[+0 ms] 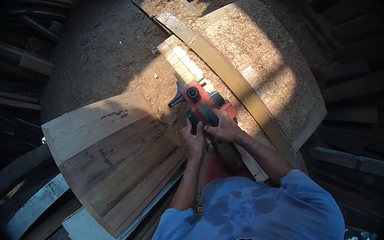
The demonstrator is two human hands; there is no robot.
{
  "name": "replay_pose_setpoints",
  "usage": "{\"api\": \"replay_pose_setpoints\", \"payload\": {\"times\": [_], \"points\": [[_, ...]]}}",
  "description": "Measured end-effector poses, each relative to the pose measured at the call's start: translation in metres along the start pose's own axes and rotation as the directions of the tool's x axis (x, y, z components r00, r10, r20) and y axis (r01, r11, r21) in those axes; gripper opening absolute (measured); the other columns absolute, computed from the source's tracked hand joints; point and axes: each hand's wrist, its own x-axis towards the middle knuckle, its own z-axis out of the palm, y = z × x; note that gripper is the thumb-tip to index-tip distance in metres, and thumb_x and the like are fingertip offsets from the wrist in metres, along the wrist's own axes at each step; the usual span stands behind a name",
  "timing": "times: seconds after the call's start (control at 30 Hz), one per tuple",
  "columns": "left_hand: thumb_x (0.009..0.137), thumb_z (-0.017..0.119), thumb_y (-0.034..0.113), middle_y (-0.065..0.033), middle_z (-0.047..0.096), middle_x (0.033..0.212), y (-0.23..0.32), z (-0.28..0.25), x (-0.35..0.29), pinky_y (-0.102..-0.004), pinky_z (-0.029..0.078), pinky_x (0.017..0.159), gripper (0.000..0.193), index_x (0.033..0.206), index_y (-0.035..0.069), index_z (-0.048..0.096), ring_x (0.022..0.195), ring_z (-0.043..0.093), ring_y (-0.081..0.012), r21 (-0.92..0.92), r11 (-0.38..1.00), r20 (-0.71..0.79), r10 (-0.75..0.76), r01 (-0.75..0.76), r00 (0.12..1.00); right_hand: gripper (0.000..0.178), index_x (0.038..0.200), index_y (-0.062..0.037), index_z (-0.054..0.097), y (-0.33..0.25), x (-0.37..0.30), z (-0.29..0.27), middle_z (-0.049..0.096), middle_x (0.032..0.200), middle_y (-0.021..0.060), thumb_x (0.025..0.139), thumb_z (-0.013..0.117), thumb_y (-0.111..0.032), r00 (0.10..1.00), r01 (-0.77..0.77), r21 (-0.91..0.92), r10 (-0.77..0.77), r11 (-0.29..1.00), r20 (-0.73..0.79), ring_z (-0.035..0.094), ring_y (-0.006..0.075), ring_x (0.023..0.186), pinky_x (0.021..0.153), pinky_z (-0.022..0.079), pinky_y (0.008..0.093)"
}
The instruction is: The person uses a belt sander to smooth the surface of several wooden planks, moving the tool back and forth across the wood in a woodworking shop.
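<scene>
A red and black electric hand planer (195, 95) with a round black knob and a dark side fence sits over a narrow pale board (180, 59). My right hand (224, 127) is wrapped round its rear handle. Against the planer's left rear side, my left hand (195, 141) grips the dark part of the body, its thumb pointing up. The board's middle is hidden beneath the tool and my hands. Just right of the planer runs a long tan wooden beam (234, 82), curved in this view.
Wood shavings cover a wide work surface (309, 130) beyond the beam. At my left lies a broad stack of brown planks (111, 140), with white boards (90, 236) under it. Lumber piles (353, 83) line both sides. Sawdust lies on the ground (99, 50).
</scene>
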Motion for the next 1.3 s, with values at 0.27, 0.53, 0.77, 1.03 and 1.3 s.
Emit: {"api": "replay_pose_setpoints", "payload": {"times": [0.27,0.53,0.77,1.03,1.3], "points": [[0.109,0.07,0.032,-0.0086,0.08,0.106,0.07,-0.037,0.2,-0.033,0.06,0.082,0.042,0.138,0.002,0.071,0.09,0.073,-0.0149,-0.061,0.984,0.008,0.169,-0.168,0.986,0.043,0.122,0.0052,0.064,-0.103,0.171,0.009,0.072,0.08,0.0136,0.084,0.076,-0.011,0.994,0.062,0.13,-0.073,0.99,0.077,0.069,0.0194,0.061,0.052,0.056,0.0345],[0.105,0.073,0.034,-0.0199,0.07,0.105,0.012,-0.014,0.08,-0.0431,0.057,0.087,0.046,0.14,0.004,0.07,0.1,0.072,-0.032,0.175,0.979,-0.072,0.12,-0.106,0.99,0.05,0.132,0.0059,0.062,-0.04,0.064,0.004,0.076,0.098,0.0182,0.093,0.08,-0.021,0.996,0.084,0.001,-0.084,0.996,0.025,0.077,0.0233,0.08,0.07,0.063,0.0375],[0.103,0.078,0.036,-0.0155,0.063,0.104,0.011,0.019,-0.099,-0.0397,0.054,0.087,0.064,0.153,0.001,0.061,0.099,0.063,-0.0277,0.368,0.93,-0.045,0.032,-0.013,0.998,0.088,0.163,0.0022,0.037,0.04,-0.088,-0.009,0.072,0.126,0.0264,0.088,0.08,-0.016,0.996,-0.075,-0.08,0.078,0.994,0.034,0.074,0.031,0.117,0.102,0.059,0.0427],[0.105,0.075,0.032,-0.0178,0.065,0.109,-0.009,0.0,0.008,-0.0424,0.053,0.092,0.052,0.147,0.003,0.065,0.102,0.065,-0.0301,0.141,0.988,-0.095,0.083,-0.07,0.992,0.053,0.132,0.0044,0.061,-0.004,0.01,0.0,0.077,0.109,0.0245,0.089,0.082,-0.019,0.999,0.033,-0.15,-0.031,0.988,0.019,0.079,0.0333,0.1,0.086,0.063,0.0442],[0.106,0.072,0.04,-0.0188,0.076,0.099,0.07,-0.034,0.213,-0.0446,0.057,0.086,0.041,0.127,0.005,0.075,0.094,0.074,-0.0304,0.162,0.968,-0.113,0.212,-0.193,0.971,0.034,0.117,0.0054,0.069,-0.096,0.194,0.016,0.076,0.087,0.0168,0.089,0.078,-0.013,0.971,0.238,-0.001,-0.238,0.971,-0.034,0.076,0.0222,0.067,0.056,0.061,0.0367]]}}
